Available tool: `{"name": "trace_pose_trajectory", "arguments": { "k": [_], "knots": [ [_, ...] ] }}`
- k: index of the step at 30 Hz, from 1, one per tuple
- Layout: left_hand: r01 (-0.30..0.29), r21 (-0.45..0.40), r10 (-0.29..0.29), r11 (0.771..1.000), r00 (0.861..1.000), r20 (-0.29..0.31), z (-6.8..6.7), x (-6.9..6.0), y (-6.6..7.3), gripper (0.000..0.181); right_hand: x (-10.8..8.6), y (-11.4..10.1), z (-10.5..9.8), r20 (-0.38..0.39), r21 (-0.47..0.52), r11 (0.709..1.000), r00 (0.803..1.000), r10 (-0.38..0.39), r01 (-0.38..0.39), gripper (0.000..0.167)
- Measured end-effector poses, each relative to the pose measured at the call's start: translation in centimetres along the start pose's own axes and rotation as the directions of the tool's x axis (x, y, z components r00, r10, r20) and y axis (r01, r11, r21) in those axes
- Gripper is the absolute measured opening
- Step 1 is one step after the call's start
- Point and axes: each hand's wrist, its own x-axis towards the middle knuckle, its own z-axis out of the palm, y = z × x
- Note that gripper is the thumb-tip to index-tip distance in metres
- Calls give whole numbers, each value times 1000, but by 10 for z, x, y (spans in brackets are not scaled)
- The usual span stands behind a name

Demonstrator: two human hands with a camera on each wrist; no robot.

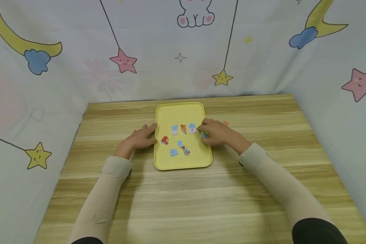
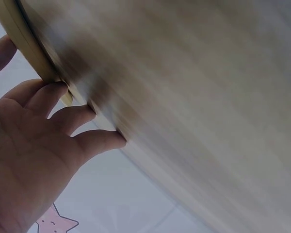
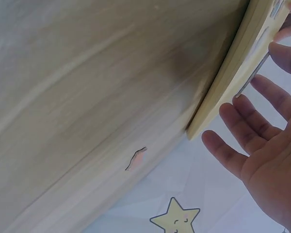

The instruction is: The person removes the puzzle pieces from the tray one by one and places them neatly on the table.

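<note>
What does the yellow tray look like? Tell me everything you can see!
The yellow tray is a rectangle with rounded corners and a low raised rim, and it looks like smooth plastic. It lies flat on the wood-grain table, with a short side toward the person. Several small colourful pieces lie on it. The left hand touches its left edge; the right hand reaches over its right edge, maybe touching it.

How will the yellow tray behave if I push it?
The yellow tray will probably slide rather than tip, being broad and low on the table. It looks fairly stiff, with straight, even sides. The small pieces look thin and lie apart, so they might shift.
</note>
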Motion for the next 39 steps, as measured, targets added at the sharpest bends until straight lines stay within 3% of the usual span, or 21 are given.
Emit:
{"name": "trace_pose_trajectory", "arguments": {
  "k": [13,21,39],
  "knots": [
    [-8,-7,8,1000,1000,3,0,-1,4,81,-9,18,-6,-4,10,997,997,73,-73,51],
    [-7,-10,7,1000,1000,12,-2,2,4,82,-16,22,-16,-2,22,993,994,112,-112,63],
    [-10,-20,10,1000,1000,15,-2,-4,4,81,-36,55,-16,-20,48,988,989,145,-144,60]
  ]
}}
